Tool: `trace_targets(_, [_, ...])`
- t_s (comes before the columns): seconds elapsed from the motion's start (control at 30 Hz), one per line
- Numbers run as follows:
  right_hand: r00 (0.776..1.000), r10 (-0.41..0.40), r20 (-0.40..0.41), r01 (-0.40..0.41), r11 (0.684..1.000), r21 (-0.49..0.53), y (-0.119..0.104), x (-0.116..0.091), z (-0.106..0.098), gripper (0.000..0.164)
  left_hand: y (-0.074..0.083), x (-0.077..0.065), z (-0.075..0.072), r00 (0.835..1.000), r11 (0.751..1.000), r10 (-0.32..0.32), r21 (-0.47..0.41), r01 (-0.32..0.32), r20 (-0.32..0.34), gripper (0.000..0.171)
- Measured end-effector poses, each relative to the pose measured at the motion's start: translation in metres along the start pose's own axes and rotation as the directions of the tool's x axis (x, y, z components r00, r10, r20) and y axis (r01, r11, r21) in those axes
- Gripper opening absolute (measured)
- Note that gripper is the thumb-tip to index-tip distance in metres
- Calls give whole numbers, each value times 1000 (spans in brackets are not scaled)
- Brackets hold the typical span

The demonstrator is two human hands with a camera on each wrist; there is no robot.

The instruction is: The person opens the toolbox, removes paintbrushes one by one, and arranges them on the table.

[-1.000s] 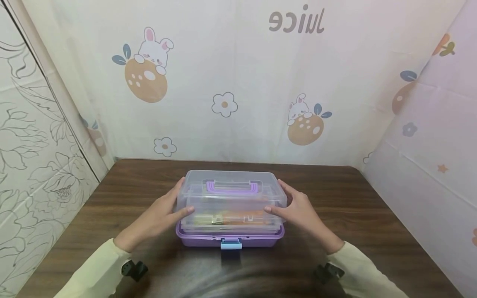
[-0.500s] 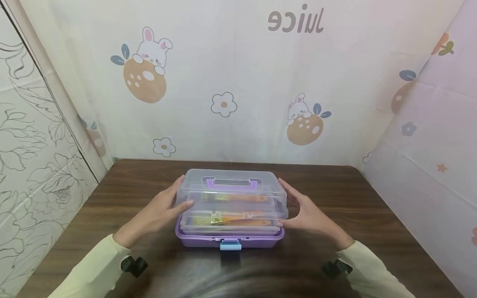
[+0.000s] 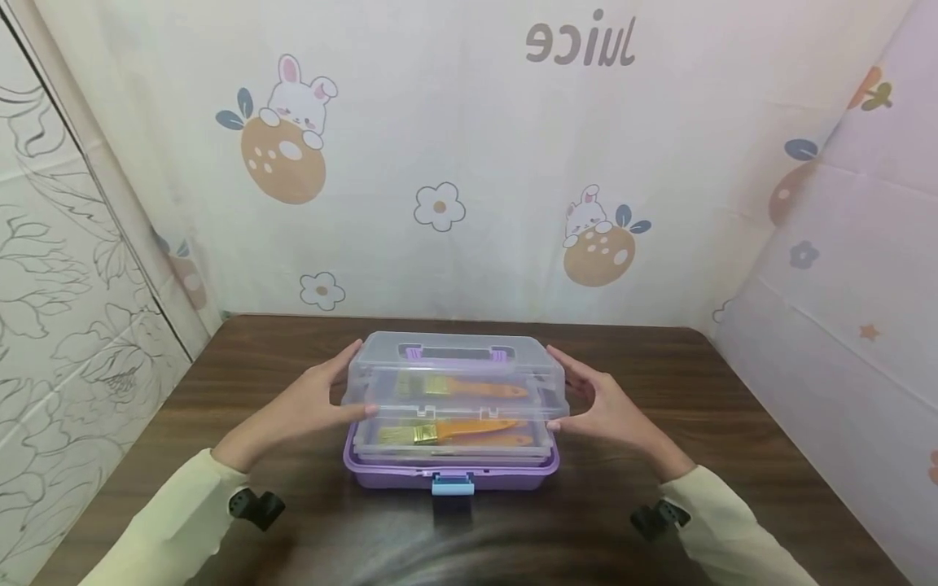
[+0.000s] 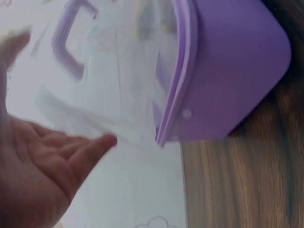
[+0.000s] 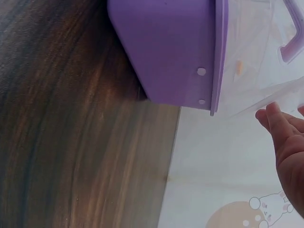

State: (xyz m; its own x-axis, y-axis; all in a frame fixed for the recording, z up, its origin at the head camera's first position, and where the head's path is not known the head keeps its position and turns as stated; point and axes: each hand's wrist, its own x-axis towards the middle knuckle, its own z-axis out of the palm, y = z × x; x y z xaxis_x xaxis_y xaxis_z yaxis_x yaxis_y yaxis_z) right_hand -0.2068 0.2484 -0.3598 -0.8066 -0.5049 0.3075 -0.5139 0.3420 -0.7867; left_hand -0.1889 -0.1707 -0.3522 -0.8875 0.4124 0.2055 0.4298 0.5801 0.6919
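A purple storage box (image 3: 450,480) with a light blue latch (image 3: 453,486) stands on the table. Its clear lid (image 3: 454,346), with a purple handle (image 3: 498,356), is tilted up at the front. My left hand (image 3: 300,407) holds the lid's left side, thumb at the front edge and fingers farther back. At the opposite end my right hand (image 3: 608,411) grips the lid the same way. Under the lid, paintbrushes with orange handles (image 3: 469,429) lie in a clear tray (image 3: 366,448). In the left wrist view the box's purple side (image 4: 237,61) shows close by.
The dark wooden table (image 3: 659,382) runs back to a printed cloth (image 3: 506,244). Another patterned cloth (image 3: 865,285) hangs at the right, and a white panel with line flowers (image 3: 73,325) stands at the left.
The lid's front edge has risen and tipped back, baring the paintbrushes. My right thumb has shifted outward to the lid's right end. The purple base has stayed in place.
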Motion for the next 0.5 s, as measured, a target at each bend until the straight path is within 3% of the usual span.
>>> trace_targets(0.17, [1000,11,8,-11,1000,19,1,3,-3,92,-11,0,-5,996,996,81,-41,-80,29,108])
trace_targets(0.5, [997,41,-58,-35,995,97,-1,17,-8,75,-9,8,-12,999,993,36,-111,-34,23,84])
